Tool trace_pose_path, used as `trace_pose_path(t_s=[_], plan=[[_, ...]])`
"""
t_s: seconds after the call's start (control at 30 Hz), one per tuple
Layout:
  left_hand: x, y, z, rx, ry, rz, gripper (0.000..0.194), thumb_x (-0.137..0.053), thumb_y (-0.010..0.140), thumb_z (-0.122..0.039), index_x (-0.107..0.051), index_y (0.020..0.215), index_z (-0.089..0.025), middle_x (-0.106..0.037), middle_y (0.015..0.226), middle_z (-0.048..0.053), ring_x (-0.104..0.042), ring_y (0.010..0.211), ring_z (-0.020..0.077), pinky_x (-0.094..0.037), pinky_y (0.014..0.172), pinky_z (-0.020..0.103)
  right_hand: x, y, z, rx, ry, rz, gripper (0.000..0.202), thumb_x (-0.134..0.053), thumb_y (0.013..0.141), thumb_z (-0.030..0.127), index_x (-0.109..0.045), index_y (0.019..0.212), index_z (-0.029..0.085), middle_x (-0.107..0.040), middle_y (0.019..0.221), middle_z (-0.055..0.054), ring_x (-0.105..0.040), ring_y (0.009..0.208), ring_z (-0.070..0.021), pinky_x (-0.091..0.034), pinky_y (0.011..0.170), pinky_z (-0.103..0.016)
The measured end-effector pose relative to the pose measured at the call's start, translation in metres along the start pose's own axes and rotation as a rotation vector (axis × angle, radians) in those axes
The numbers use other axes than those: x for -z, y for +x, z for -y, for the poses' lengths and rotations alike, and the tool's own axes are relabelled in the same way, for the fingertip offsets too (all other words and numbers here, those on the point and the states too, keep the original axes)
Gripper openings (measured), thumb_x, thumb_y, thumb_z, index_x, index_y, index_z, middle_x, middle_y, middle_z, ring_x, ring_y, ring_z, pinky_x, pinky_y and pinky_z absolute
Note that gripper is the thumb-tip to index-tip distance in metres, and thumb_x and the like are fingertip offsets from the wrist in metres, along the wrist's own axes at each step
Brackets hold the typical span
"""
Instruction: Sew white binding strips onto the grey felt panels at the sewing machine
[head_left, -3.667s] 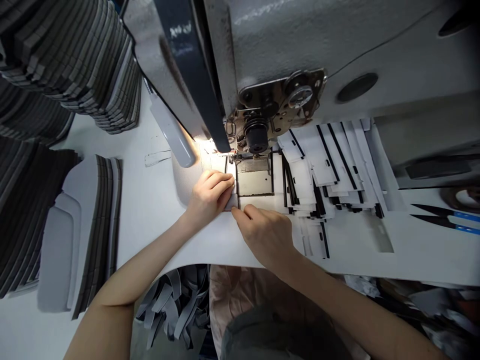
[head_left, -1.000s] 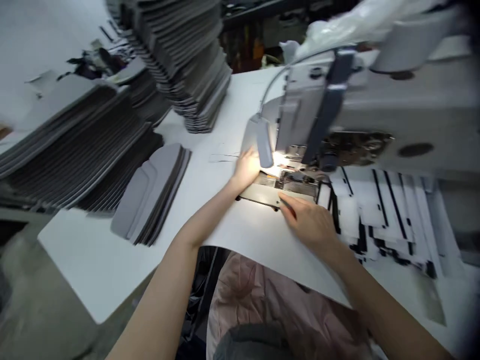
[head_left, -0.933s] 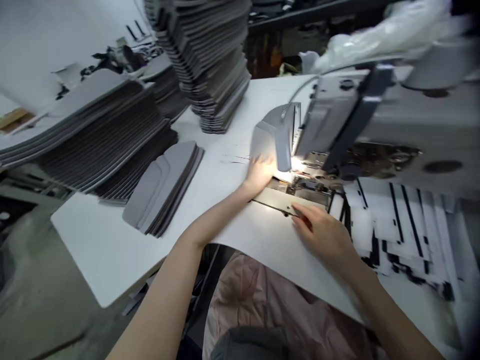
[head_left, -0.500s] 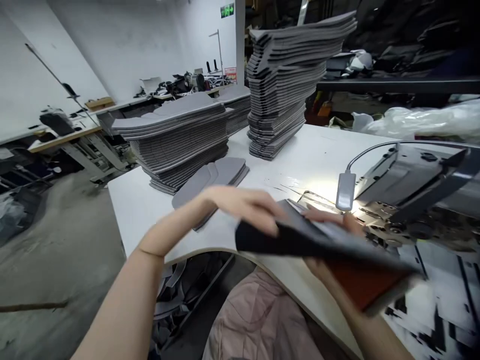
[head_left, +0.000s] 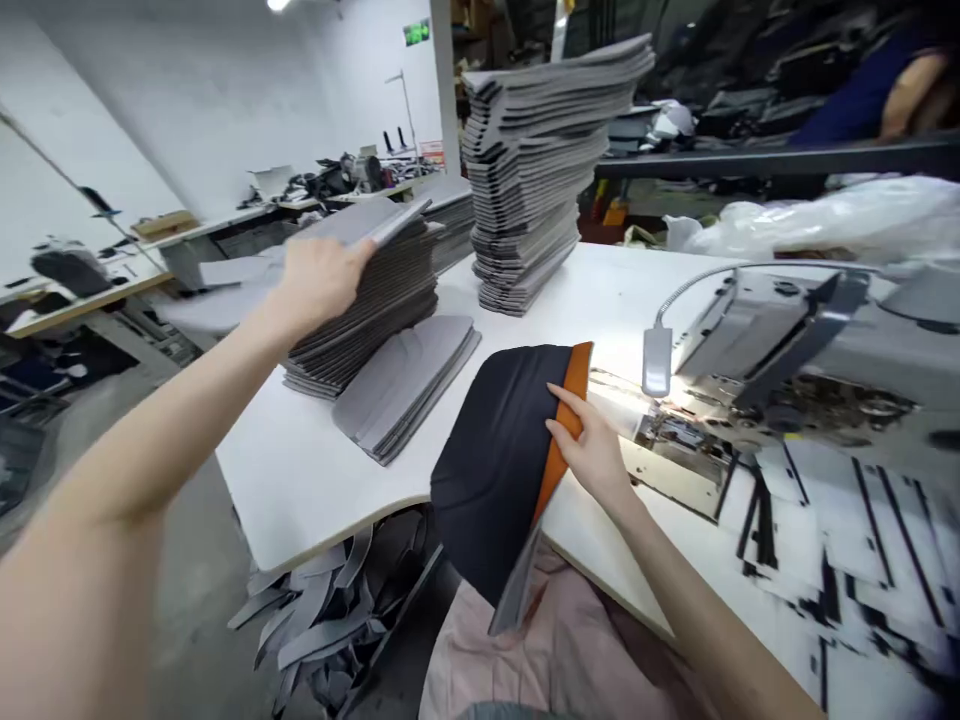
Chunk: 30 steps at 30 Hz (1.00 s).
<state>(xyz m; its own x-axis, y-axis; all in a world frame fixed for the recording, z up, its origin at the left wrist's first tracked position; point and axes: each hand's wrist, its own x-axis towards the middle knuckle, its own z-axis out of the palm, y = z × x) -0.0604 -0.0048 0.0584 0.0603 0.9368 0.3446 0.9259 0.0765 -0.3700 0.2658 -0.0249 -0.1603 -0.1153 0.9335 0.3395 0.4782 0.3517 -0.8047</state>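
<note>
My left hand [head_left: 322, 280] is closed on a grey padded panel [head_left: 247, 300] at the top of the left stack; the panel is tilted and its near end is blurred. Much of that grip is hidden behind the hand's back. My right hand [head_left: 592, 445] holds a dark panel [head_left: 495, 450] at its orange edge strip [head_left: 574, 385], thumb and forefinger spread on top, the other fingers out of sight. The dark panel lies across the table's front edge, its lower corner over my lap, with a grey layer showing underneath.
A low pile of grey panels [head_left: 405, 385] lies beside the left stack [head_left: 367, 310]. A taller stack [head_left: 525, 180] stands behind. To the right is a sewing machine [head_left: 810, 370] with a small lamp [head_left: 657, 362]. Grey offcuts [head_left: 322, 620] lie under the table. Another person's arm [head_left: 911, 95] shows at the back.
My left hand has left the dark panel and moved left and up to the grey stack, lifting a panel there. The dark panel has turned and come down onto the table under my right hand.
</note>
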Motion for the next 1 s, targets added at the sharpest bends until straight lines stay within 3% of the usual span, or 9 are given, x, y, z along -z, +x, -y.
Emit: trace_pose_path(t_s=[0.1,0.2,0.3,0.4,0.5,0.63,0.8,0.9,1.0], plan=[[0.021,-0.040,-0.097,-0.384,0.066,0.441,0.067,-0.052,0.086,-0.012,-0.034,0.150,-0.021,-0.070,0.097,0.013,-0.069,0.086,0.0289,-0.051,0.070,0.037,-0.009,-0.011,-0.008,-0.167,0.275,-0.015,0.063,-0.046,0.089,0.069,-0.068,0.121,0.020,-0.068,0.107,-0.011,-0.062,0.088,-0.0243,-0.051,0.085,-0.042],[0.021,-0.087,-0.175,-0.868,-0.189,0.597,0.061,-0.061,0.078,-0.012,-0.046,0.137,-0.009,-0.071,0.099,0.014,-0.070,0.089,0.0286,-0.050,0.067,0.033,-0.008,-0.019,-0.009,-0.340,0.477,0.026,0.073,-0.037,0.085,0.081,-0.069,0.111,0.021,-0.071,0.103,-0.010,-0.065,0.096,-0.0263,-0.054,0.081,-0.039],[0.010,-0.121,-0.220,-1.223,-0.402,0.613,0.041,-0.065,0.072,-0.012,-0.057,0.112,-0.010,-0.069,0.082,0.010,-0.067,0.085,0.0285,-0.047,0.061,0.034,0.000,-0.028,-0.014,-0.434,0.497,0.077,0.062,-0.053,0.080,0.074,-0.069,0.101,0.018,-0.072,0.091,-0.008,-0.067,0.084,-0.0247,-0.054,0.071,-0.036],[0.001,-0.123,-0.241,-1.373,-0.530,0.647,0.046,-0.066,0.069,-0.011,-0.053,0.114,-0.011,-0.065,0.072,0.006,-0.065,0.077,0.0274,-0.045,0.057,0.034,0.010,-0.038,-0.024,-0.469,0.439,0.051,0.042,-0.066,0.075,0.056,-0.066,0.088,0.017,-0.071,0.082,-0.007,-0.064,0.077,-0.0228,-0.051,0.066,-0.034],[-0.011,-0.089,-0.256,-1.257,-0.786,0.803,0.035,-0.059,0.086,-0.022,-0.052,0.119,-0.015,-0.069,0.082,0.005,-0.065,0.075,0.0215,-0.045,0.058,0.029,0.016,-0.045,-0.035,-0.459,0.371,-0.009,0.032,-0.065,0.073,0.048,-0.062,0.084,0.018,-0.069,0.081,-0.004,-0.061,0.077,-0.0206,-0.049,0.066,-0.031],[-0.050,-0.025,-0.279,-0.797,-1.057,0.539,0.027,-0.037,0.098,-0.024,-0.060,0.110,-0.019,-0.070,0.106,0.007,-0.065,0.092,0.0190,-0.050,0.077,0.030,0.018,-0.046,-0.044,-0.438,0.247,-0.089,0.034,-0.063,0.075,0.053,-0.055,0.077,0.020,-0.060,0.071,0.000,-0.052,0.068,-0.0170,-0.042,0.060,-0.028],[-0.107,0.013,-0.311,-0.679,-1.045,0.463,0.020,-0.058,0.088,-0.032,-0.068,0.100,-0.019,-0.072,0.107,0.005,-0.064,0.099,0.0218,-0.049,0.088,0.034,0.033,-0.054,-0.038,-0.398,0.099,-0.080,0.031,-0.051,0.088,0.048,-0.050,0.070,0.022,-0.058,0.070,-0.002,-0.052,0.067,-0.0187,-0.047,0.066,-0.033],[-0.124,0.015,-0.324,-0.608,-1.142,0.506,0.020,-0.070,0.078,-0.032,-0.070,0.091,-0.017,-0.074,0.097,0.004,-0.066,0.089,0.0193,-0.050,0.084,0.031,0.052,-0.068,-0.038,-0.135,-0.175,-0.062,0.018,-0.048,0.089,0.024,-0.061,0.078,0.019,-0.064,0.113,-0.015,-0.056,0.105,-0.0290,-0.050,0.093,-0.047],[-0.129,0.016,-0.334,-0.562,-1.222,0.551,0.017,-0.074,0.073,-0.030,-0.072,0.084,-0.016,-0.076,0.093,0.005,-0.068,0.084,0.0185,-0.052,0.082,0.030,0.067,-0.078,-0.048,0.349,-0.512,-0.006,0.022,-0.048,0.087,0.007,-0.068,0.094,0.013,-0.060,0.131,-0.019,-0.054,0.122,-0.0290,-0.052,0.102,-0.045]])
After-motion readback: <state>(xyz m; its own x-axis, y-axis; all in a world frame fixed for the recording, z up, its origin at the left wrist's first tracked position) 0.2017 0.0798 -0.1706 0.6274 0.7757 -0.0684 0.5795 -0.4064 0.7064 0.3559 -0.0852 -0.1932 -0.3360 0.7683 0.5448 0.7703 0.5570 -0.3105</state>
